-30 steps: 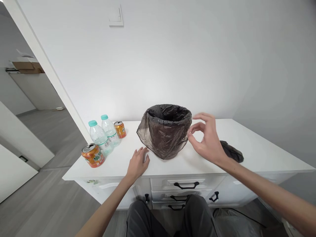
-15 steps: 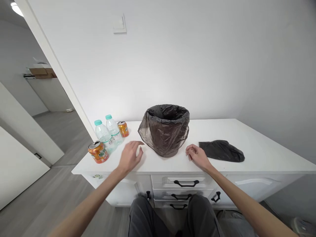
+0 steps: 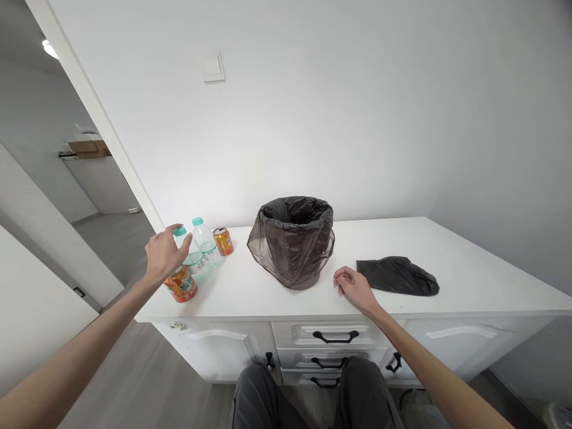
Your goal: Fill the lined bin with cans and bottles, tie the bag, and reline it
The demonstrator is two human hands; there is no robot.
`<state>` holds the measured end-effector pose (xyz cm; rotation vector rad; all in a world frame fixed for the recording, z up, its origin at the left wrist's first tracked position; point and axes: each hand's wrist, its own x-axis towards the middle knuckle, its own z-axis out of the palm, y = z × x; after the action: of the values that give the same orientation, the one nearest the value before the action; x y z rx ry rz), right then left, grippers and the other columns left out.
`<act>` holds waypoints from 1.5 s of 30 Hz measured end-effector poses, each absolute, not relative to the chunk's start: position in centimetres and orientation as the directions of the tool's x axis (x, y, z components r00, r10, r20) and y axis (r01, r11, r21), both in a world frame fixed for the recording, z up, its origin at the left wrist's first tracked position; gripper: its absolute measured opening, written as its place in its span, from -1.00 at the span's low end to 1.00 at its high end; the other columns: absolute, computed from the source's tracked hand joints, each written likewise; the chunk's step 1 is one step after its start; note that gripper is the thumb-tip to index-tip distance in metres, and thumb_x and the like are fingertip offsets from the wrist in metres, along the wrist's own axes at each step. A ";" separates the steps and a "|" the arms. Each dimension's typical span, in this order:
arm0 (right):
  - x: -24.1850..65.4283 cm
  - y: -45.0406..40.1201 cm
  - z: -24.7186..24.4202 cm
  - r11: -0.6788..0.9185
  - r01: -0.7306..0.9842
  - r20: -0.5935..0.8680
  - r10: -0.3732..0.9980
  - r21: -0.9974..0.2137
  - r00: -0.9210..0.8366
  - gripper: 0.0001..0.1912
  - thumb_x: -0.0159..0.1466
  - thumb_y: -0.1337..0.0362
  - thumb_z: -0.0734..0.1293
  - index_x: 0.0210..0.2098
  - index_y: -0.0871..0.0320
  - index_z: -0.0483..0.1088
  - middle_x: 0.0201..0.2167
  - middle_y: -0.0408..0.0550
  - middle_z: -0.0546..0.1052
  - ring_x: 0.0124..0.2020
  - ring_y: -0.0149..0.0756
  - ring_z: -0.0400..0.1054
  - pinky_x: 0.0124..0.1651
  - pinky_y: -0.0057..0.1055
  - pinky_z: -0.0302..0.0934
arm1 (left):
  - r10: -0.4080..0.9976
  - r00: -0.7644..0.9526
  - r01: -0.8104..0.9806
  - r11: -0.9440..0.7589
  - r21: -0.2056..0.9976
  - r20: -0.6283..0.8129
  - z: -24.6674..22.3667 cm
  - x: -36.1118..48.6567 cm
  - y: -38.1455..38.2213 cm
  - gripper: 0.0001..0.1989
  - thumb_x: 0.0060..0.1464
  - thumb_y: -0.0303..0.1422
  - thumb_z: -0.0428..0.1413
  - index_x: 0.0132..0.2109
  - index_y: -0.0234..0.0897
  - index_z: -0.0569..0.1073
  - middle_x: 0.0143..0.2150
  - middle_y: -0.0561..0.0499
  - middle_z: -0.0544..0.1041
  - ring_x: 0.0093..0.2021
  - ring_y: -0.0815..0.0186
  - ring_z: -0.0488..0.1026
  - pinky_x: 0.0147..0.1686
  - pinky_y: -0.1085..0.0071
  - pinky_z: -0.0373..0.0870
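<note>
My left hand (image 3: 163,253) is over the left end of the cabinet top, thumb and fingers apart on either side of the teal cap of a clear plastic bottle (image 3: 195,265). I cannot tell whether it touches the cap. Below the hand stands an orange drink can (image 3: 182,286), its top partly covered. A second clear bottle (image 3: 208,245) and another orange can (image 3: 223,241) stand just behind. My right hand (image 3: 354,287) rests on the surface with its fingers curled in and nothing visible in them. Between my hands is a bin lined with a dark bag (image 3: 295,253).
A folded black plastic bag (image 3: 397,276) lies right of my right hand on the white cabinet top (image 3: 469,268). Drawers with black handles (image 3: 336,337) are in front, above my knees. The wall is behind, and a doorway opens at far left.
My left hand has moved left from beside the bin to the front bottle's cap. My right hand has stayed resting in place. The view has shifted slightly.
</note>
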<state>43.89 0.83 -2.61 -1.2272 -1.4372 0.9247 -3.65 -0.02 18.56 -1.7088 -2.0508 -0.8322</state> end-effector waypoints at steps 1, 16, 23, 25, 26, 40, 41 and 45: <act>43.9 0.9 -2.7 0.198 0.221 0.205 0.979 -0.955 0.008 -0.85 0.17 0.20 0.24 -0.32 0.11 0.40 -0.45 -0.16 0.57 -0.59 -0.37 0.37 -0.37 -0.38 0.24 | 0.777 -0.205 0.974 0.099 0.206 0.595 18.4 -3.5 -0.2 -0.51 0.28 -0.06 0.00 0.19 -0.26 0.42 0.04 -0.29 0.57 0.21 -0.26 0.40 0.18 -0.21 0.30; 43.8 1.2 -2.9 0.204 0.240 0.210 0.978 -0.949 0.001 -0.84 0.18 0.20 0.23 -0.32 0.10 0.41 -0.46 -0.17 0.57 -0.57 -0.35 0.37 -0.35 -0.38 0.25 | 0.212 0.093 0.768 -0.638 0.066 0.973 30.0 11.2 -7.2 -0.58 0.34 -0.12 0.17 0.23 -0.13 0.36 0.19 0.00 0.55 0.14 0.19 0.59 0.10 0.13 0.57; 44.0 1.7 -3.5 0.219 0.224 0.228 0.974 -0.950 0.016 -0.84 0.20 0.21 0.23 -0.32 0.10 0.41 -0.45 -0.16 0.57 -0.57 -0.34 0.39 -0.36 -0.37 0.26 | 0.373 0.221 0.572 -0.798 0.190 0.901 31.7 19.2 -4.6 -0.73 0.36 -0.10 0.11 0.07 -0.10 0.37 0.08 0.02 0.59 0.18 0.18 0.57 0.12 0.11 0.58; 44.0 1.7 -3.5 0.222 0.220 0.232 0.973 -0.950 0.020 -0.84 0.21 0.21 0.23 -0.32 0.10 0.41 -0.45 -0.16 0.57 -0.57 -0.34 0.39 -0.36 -0.38 0.26 | 0.484 0.255 0.561 -0.779 0.280 0.837 30.1 19.4 -2.1 -0.68 0.34 -0.08 0.12 0.09 -0.14 0.39 0.11 -0.04 0.60 0.18 0.16 0.57 0.13 0.11 0.58; 43.9 1.8 -3.5 0.221 0.218 0.231 0.973 -0.951 0.021 -0.85 0.21 0.21 0.23 -0.32 0.10 0.41 -0.45 -0.17 0.57 -0.57 -0.34 0.39 -0.36 -0.38 0.26 | 0.537 0.273 0.564 -0.761 0.319 0.798 29.3 19.3 -0.9 -0.67 0.33 -0.09 0.13 0.10 -0.16 0.40 0.13 -0.07 0.60 0.18 0.15 0.57 0.13 0.12 0.58; 44.0 1.5 -2.2 0.192 0.190 0.197 0.980 -0.963 0.008 -0.88 0.18 0.23 0.23 -0.36 0.09 0.39 -0.46 -0.16 0.55 -0.58 -0.35 0.39 -0.37 -0.39 0.27 | 0.833 0.485 0.832 -0.533 0.153 0.266 26.7 16.6 7.6 -0.59 0.08 -0.09 0.23 0.02 -0.17 0.61 0.03 -0.06 0.70 0.09 0.05 0.61 0.09 0.20 0.50; 43.9 1.5 -2.2 0.191 0.187 0.196 0.980 -0.963 0.008 -0.88 0.18 0.23 0.23 -0.36 0.09 0.40 -0.46 -0.17 0.55 -0.58 -0.35 0.39 -0.38 -0.39 0.27 | 0.841 0.486 0.845 -0.521 0.119 0.237 26.8 16.6 7.9 -0.60 0.06 -0.08 0.24 -0.01 -0.16 0.64 0.02 -0.04 0.70 0.08 0.05 0.61 0.07 0.22 0.50; 43.8 1.3 -2.0 0.199 0.186 0.205 0.979 -0.962 0.015 -0.87 0.18 0.23 0.22 -0.38 0.08 0.39 -0.48 -0.19 0.53 -0.59 -0.36 0.38 -0.39 -0.39 0.26 | 0.851 0.512 0.853 -0.520 0.044 0.121 26.9 17.0 8.8 -0.67 0.01 -0.06 0.26 -0.13 -0.09 0.69 -0.08 0.05 0.73 -0.02 0.08 0.64 -0.01 0.28 0.50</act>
<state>43.83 1.33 -2.00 -1.2017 -1.4068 0.9382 16.97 8.76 26.87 -2.7134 -1.5294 -0.1986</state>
